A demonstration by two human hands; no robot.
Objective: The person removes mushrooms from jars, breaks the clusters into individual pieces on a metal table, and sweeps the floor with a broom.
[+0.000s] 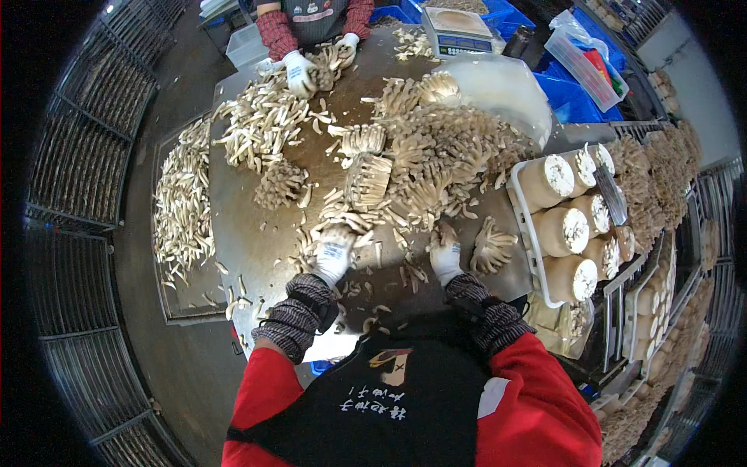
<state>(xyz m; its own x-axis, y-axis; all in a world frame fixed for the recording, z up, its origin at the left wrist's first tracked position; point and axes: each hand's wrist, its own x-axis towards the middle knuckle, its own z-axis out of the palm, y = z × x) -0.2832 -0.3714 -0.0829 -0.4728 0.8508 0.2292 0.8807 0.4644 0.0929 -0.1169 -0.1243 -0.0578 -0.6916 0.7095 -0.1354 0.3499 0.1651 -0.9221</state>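
Both my hands wear white gloves with darker fingertips, above a metal table strewn with mushrooms. My left hand point(334, 255) is curled over loose pale mushrooms point(348, 223) in front of the main heap; its fingers are closed on some of them. To the right, my right hand point(446, 255) is low over the tabletop with bent, closed fingers, and whatever lies inside them is hidden. Just beside it lies a fan-shaped mushroom cluster point(492, 247). Beyond my hands spreads a large pile of brown-capped mushroom clusters point(443, 152). Small stem pieces point(412, 272) are scattered between my wrists.
Across the table, a co-worker's gloved hands point(299, 74) handle another cluster. A white crate point(531, 233) of mushroom-growing bottles point(562, 229) stands at right. Loose mushrooms fill a tray point(183, 210) at left. A scale point(459, 35) and blue crates point(572, 97) are at the back.
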